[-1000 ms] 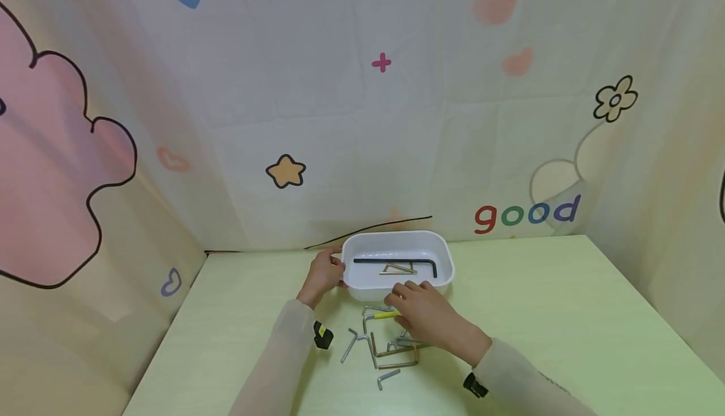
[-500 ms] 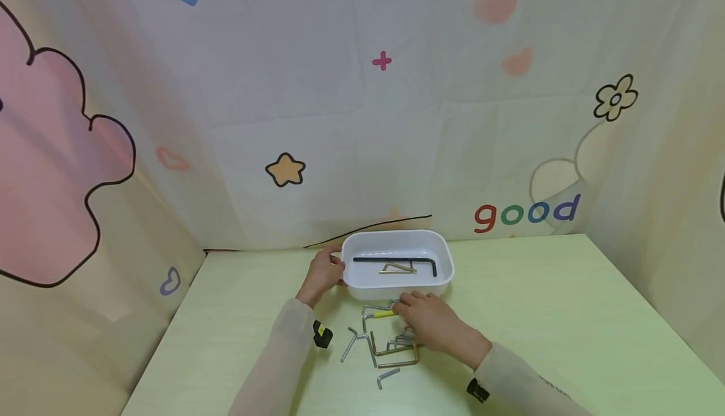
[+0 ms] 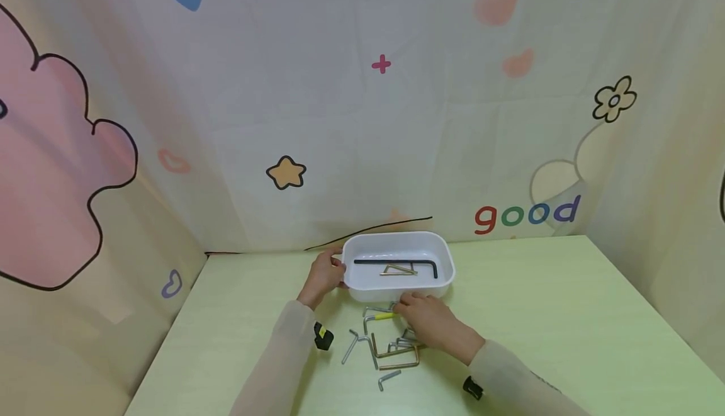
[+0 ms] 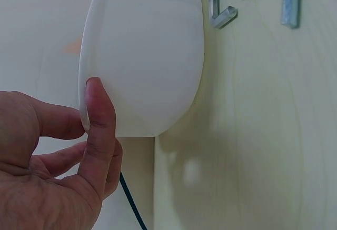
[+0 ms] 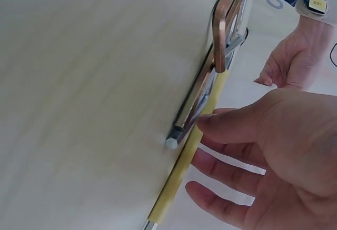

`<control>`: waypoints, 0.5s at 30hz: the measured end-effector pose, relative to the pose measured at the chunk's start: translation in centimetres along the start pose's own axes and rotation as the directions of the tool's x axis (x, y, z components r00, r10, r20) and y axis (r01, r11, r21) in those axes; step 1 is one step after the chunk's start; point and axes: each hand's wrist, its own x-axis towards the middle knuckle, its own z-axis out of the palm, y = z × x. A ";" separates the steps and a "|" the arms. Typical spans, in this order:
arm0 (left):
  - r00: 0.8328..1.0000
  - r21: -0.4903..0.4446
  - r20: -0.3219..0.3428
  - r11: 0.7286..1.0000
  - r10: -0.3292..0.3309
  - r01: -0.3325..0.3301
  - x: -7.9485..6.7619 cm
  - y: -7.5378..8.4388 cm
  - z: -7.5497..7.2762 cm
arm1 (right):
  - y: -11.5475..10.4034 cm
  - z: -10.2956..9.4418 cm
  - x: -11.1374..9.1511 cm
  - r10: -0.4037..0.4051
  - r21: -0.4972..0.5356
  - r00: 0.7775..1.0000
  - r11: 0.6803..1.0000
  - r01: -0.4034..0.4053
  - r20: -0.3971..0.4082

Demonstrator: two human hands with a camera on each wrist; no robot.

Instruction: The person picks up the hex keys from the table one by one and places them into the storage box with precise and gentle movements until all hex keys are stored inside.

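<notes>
With thumb and fingers, my left hand (image 3: pixel 324 277) grips the left end of a white plastic tray (image 4: pixel 147 67) by its rim. My right hand (image 3: pixel 433 325) is low over a pile of hex keys just in front of the tray. In the right wrist view, its thumb and index finger pinch a hex key with a yellow sleeve (image 5: pixel 176 182). The key's far part is hidden under the hand in the head view. Inside the tray lie a long black hex key (image 3: pixel 396 262) and several small brass-coloured ones (image 3: pixel 398 272).
Copper-coloured hex keys (image 3: pixel 399 366) and silver ones lie loose around the right hand. One short silver hex key (image 3: pixel 389 376) lies nearest the front. A printed curtain (image 3: pixel 351 120) hangs right behind the tray at the back edge of the pale green table (image 3: pixel 527 315).
My right hand has come down and slightly right, from above the pile to the yellow-sleeved hex key. My left hand and the tray have stayed put.
</notes>
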 end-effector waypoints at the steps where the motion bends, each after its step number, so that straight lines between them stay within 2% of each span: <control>1: 1.000 0.000 -0.001 1.000 0.001 -0.001 0.0 0.0 0.0 | 0.0 0.0 0.1 0.000 0.005 1.000 1.000 0.000 0.000; 15: 1.000 0.003 0.001 1.000 -0.019 0.019 -0.3 0.3 -0.2 | -0.1 0.2 0.6 0.022 0.023 0.999 0.999 -0.023 0.035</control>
